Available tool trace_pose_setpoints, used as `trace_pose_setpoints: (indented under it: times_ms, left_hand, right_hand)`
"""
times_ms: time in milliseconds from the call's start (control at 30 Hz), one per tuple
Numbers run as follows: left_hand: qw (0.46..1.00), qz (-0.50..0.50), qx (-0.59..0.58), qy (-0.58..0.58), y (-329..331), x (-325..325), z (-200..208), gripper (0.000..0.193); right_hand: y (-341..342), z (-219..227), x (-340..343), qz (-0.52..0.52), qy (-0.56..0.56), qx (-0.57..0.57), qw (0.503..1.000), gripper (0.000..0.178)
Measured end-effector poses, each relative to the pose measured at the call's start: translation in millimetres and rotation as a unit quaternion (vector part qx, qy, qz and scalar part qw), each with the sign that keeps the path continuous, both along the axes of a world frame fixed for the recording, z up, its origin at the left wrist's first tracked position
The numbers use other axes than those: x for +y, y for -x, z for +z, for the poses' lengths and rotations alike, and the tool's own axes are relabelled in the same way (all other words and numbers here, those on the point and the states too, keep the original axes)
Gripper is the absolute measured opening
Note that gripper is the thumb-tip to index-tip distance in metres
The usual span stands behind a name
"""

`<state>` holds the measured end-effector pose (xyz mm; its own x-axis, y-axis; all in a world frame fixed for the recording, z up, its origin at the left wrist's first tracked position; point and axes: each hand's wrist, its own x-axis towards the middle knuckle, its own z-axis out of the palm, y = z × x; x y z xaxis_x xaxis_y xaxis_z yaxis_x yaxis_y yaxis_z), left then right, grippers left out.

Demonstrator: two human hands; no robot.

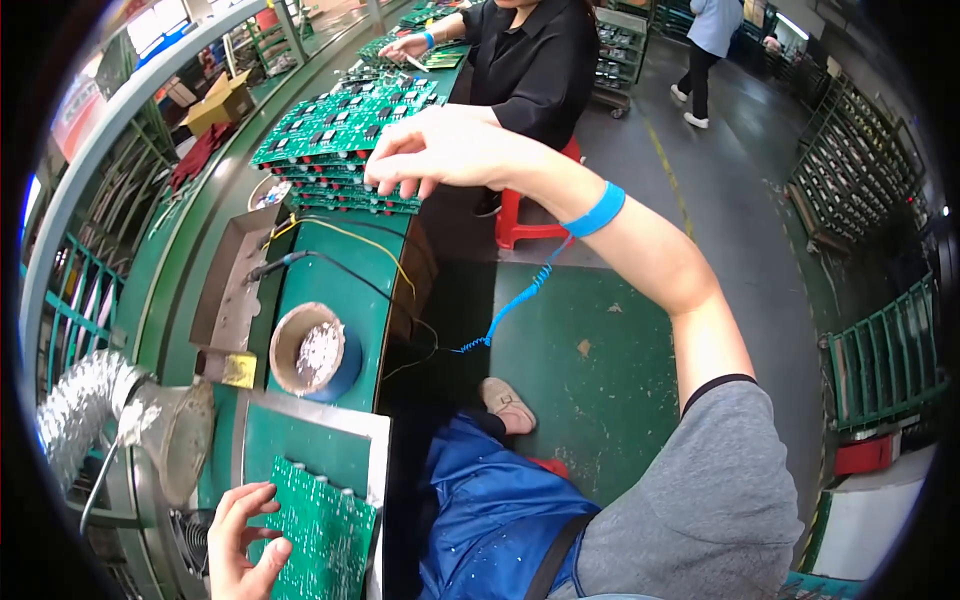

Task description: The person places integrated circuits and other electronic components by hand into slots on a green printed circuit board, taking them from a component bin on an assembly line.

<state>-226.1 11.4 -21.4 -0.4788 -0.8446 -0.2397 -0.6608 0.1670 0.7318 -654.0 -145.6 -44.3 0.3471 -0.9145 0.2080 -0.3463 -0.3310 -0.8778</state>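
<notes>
Head view, nearest first: the left hand (240,540) rests at the near end of the green worktop (330,290), its fingers (272,555) bent around the left edge of a green circuit board (325,535) and holding it. That board lies on a grey framed mat (310,415) at the near edge. Just left of the hand, off the worktop's left edge, stands a silvery funnel hood (180,435) on a ribbed foil duct (75,405).

Farther along the worktop sits a round pot (310,350) with pale metallic scraps inside, on a blue base. Black and yellow wires (330,262) cross the surface beyond it, near a grey open tray (232,290) along the left edge.

At the far part, the right hand (440,150) reaches across, fingers curled downward and touching the right edge of a stack of green circuit boards (345,150); whether they grip a board I cannot tell. A blue wrist strap (597,210) with a coiled blue cord (515,300) circles that forearm.

Beyond the stack, another person in a black top (535,60) works at more boards.
</notes>
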Motion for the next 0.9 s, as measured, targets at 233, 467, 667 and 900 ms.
trace_pose_setpoints:
  times_ms: [233,467,667,900]
  left_hand:
    - [0.996,-0.009,0.053,-0.073,-5,-84,-24,0.057]
    - [0.981,-0.087,0.096,-0.144,50,-180,-7,0.049]
    - [0.938,0.014,0.226,-0.262,100,-198,17,0.036]
    - [0.846,0.134,0.397,-0.331,180,-191,21,0.041]
  right_hand:
    - [145,85,-65,-0.173,0.267,0.038,0.947,0.030]
    - [152,58,-135,-0.229,0.047,-0.131,0.963,0.029]
    - [95,25,-199,-0.134,-0.131,-0.011,0.982,0.024]
    - [102,38,-241,-0.090,-0.168,0.008,0.982,0.020]
